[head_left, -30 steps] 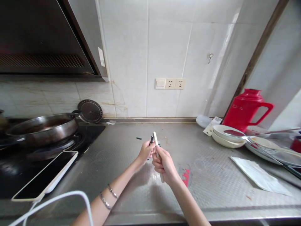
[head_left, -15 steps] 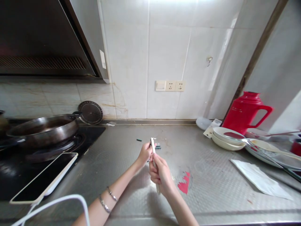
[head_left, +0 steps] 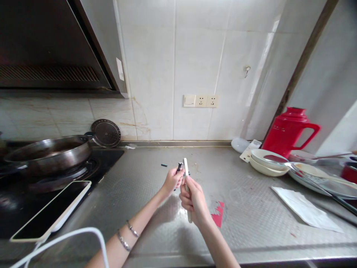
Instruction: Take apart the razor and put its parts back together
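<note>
Right hand (head_left: pixel 194 198) grips tool (head_left: pixel 186 168); dish (head_left: pixel 257 155) nests in bowl (head_left: pixel 265 171)

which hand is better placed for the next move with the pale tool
Probably the right hand: it grips the pale tool, while the left hand, close beside it, is occupied holding a dark object.

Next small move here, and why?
Probably ease the white tool in the right hand slightly left, toward the dark piece in the left hand. Both are held firmly enough to look ready, and their upper ends stand side by side with a narrow gap in this view; whether they touch lower down is hidden by the fingers.
</note>
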Available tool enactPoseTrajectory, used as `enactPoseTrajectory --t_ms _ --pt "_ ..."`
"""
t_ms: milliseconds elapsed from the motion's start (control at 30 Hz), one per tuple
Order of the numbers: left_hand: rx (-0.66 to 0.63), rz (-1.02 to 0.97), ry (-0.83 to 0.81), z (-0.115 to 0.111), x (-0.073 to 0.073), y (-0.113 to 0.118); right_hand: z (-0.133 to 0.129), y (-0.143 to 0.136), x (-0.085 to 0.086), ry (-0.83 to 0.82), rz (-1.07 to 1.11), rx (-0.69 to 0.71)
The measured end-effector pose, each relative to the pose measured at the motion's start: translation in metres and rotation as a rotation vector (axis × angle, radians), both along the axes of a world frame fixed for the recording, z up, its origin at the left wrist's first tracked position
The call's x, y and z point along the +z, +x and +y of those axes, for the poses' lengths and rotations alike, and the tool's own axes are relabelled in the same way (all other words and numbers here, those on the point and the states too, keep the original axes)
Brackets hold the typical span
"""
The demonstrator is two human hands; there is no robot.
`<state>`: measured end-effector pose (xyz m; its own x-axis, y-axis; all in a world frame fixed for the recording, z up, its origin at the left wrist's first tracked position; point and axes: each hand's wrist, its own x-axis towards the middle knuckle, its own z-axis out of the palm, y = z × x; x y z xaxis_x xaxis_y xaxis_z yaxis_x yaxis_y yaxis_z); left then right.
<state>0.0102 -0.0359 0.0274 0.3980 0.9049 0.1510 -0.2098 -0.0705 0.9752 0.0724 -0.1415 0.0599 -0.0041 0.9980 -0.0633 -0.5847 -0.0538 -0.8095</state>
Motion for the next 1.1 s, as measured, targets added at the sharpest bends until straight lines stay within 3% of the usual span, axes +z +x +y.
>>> enactPoseTrajectory --t_ms 233,533,633,800,933,1100 --pt "-0.015 -0.021 -0.042 -0.005 0.008 -0.001 0.0 0.003 -0.002 -0.051 0.003 0.033" --pt "-0.086 -0.03 -0.032 -0.003 0.007 -0.003 -0.004 0.003 -0.006 -0.052 0.012 0.012" --pt "-0.071 -0.039 -0.035 -0.003 0.008 -0.005 -0.002 0.011 -0.005 0.034 -0.033 -0.037" --pt "-0.021 0.041 0.106 0.0 0.009 -0.01 0.023 0.051 0.013 0.28 -0.394 -0.206" --pt "0.039 0.103 0.208 0.005 0.008 -0.013 0.036 0.083 0.02 0.31 -0.765 -0.285" --pt "0.029 0.042 -0.095 0.005 0.008 -0.007 0.047 0.093 0.014 0.393 -1.145 -0.377"
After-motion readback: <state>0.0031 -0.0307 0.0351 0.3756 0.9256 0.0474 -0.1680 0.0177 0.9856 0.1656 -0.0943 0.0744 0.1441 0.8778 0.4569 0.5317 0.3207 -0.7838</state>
